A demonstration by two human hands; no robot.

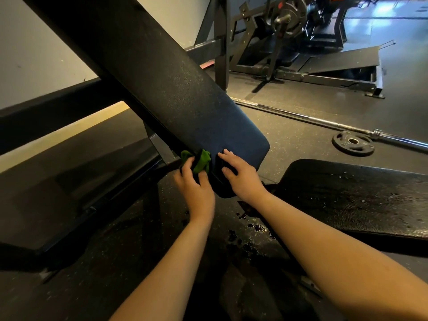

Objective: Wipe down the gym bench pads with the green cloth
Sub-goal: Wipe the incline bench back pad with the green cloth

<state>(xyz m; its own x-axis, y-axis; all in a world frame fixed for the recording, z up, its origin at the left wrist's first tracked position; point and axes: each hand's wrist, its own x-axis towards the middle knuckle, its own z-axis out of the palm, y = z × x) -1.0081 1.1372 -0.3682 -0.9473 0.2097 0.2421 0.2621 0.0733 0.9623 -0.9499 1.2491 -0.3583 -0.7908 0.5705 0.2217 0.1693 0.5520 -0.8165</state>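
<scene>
The inclined black back pad (pixel 180 98) of the gym bench runs from upper left down to the centre. My left hand (pixel 194 188) is shut on the bunched green cloth (pixel 201 162) and presses it against the pad's lower left edge. My right hand (pixel 240 174) rests with fingers spread on the lower end of the same pad, just right of the cloth. The black seat pad (pixel 352 195) lies at the right, wet with droplets.
A steel barbell (pixel 324 121) and a black weight plate (pixel 353 142) lie on the rubber floor behind the seat. A plate-loaded machine (pixel 289 31) stands at the back. The bench's dark frame (pixel 69 181) fills the left. Water drops (pixel 250 232) spot the floor below the pads.
</scene>
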